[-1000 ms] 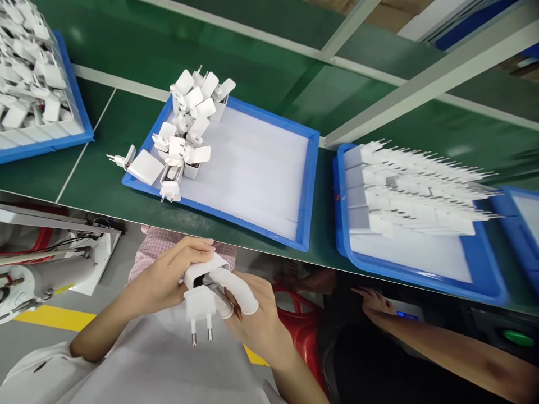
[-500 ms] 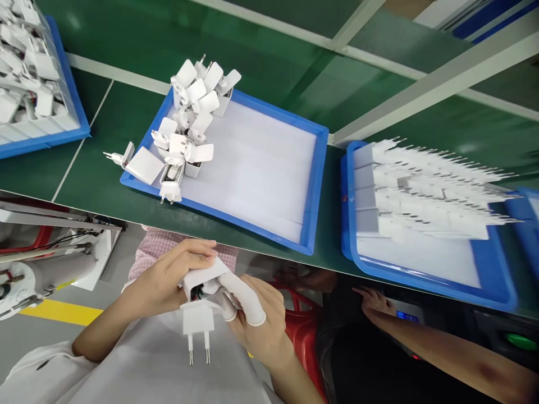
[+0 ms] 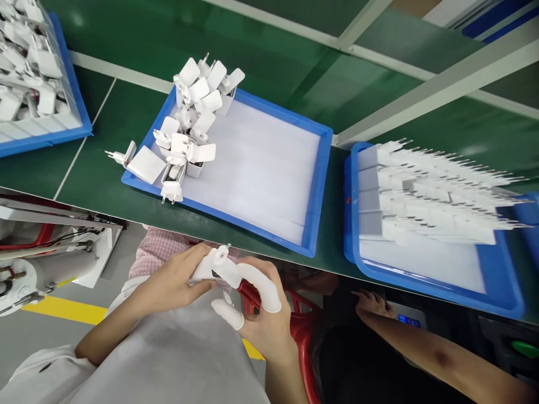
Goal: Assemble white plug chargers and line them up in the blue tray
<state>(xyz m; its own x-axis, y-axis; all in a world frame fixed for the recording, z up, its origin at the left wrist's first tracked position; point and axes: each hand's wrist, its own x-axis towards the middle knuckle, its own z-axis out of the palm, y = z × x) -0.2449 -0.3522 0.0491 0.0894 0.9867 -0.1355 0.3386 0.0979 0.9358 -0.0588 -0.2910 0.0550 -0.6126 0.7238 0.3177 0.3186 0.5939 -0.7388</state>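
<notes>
My left hand (image 3: 174,283) holds a white plug adapter (image 3: 208,266) by its housing, in front of the bench edge. My right hand (image 3: 263,306) is at the adapter's other side, with white finger covers on the thumb and index finger. Its index finger touches the adapter's plug part; the thumb is spread away below. Beyond the hands, a blue tray (image 3: 322,185) lined with white holds several adapters (image 3: 181,146) with their plug parts hanging off, at its left side.
At the right, a blue tray (image 3: 501,280) holds rows of white adapters, pins outward. Another full blue tray (image 3: 71,73) is at far left. A person's arm (image 3: 433,348) and a red stool (image 3: 301,331) are at lower right. A metal beam (image 3: 421,84) crosses above.
The adapter has been turned, so its pins no longer point down toward me. My right thumb has come away from it, and my left hand has flattened along the housing.
</notes>
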